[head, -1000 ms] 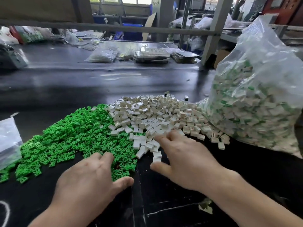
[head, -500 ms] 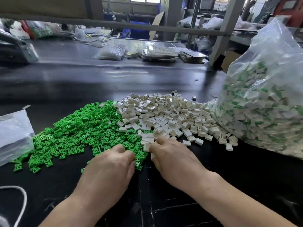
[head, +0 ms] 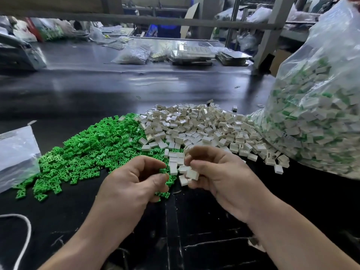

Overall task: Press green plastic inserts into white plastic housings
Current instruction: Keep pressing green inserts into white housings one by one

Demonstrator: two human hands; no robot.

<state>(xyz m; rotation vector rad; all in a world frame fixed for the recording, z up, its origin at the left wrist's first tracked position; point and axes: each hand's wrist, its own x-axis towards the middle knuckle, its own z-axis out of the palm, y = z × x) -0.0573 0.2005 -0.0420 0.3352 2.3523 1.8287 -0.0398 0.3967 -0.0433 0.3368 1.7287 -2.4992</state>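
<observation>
A heap of green plastic inserts (head: pixel 91 151) spreads over the black table (head: pixel 78 98) on the left. Beside it on the right lies a heap of white plastic housings (head: pixel 204 127). My left hand (head: pixel 134 182) is lifted at the near edge of the green heap, its curled fingers pinching a green insert (head: pixel 163 171). My right hand (head: pixel 222 176) is raised next to it and pinches a white housing (head: pixel 192 174) between thumb and fingertips. The two held parts are close together but apart.
A big clear bag (head: pixel 319 114) of assembled white-and-green parts stands at the right. A smaller clear bag (head: pixel 15 154) lies at the left edge, and a white cord (head: pixel 27 230) at the near left. Bags and trays (head: pixel 191 53) lie along the far table edge.
Both hands reached flat into the heaps, then lifted off them. Now the left one pinches a green insert and the right one a white housing, brought toward each other.
</observation>
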